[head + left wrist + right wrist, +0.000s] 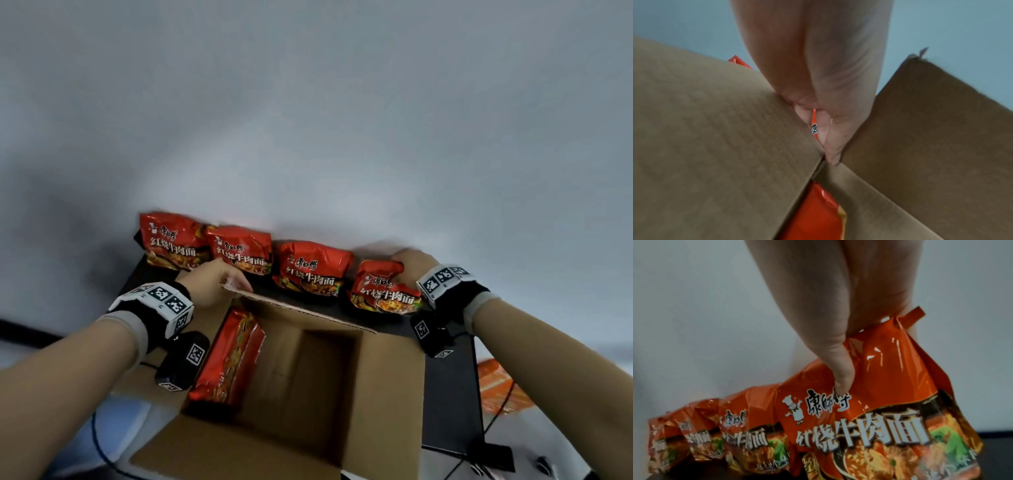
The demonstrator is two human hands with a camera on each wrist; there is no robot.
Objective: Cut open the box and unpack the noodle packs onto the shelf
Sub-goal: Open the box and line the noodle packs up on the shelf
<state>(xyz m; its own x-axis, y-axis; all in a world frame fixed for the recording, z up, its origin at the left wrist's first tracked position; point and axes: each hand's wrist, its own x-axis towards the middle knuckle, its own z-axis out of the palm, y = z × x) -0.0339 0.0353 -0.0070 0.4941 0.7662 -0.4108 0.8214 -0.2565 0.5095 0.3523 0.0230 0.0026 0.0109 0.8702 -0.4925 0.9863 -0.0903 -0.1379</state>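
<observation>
Right hand has its grip closed on the top edge of the fourth noodle pack, thumb on the front (clear in the wrist view), standing it at the 3 o'clock end of a row of three other packs along the wall on the black shelf. Left hand pinches the far flap of the open box, which sits at 6 o'clock of the row. One more pack stands inside against its 9 o'clock wall.

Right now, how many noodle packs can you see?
5. Four stand in a row on the black shelf: far left, next, third, and the rightmost, held by the right hand. One lies in the box.
</observation>
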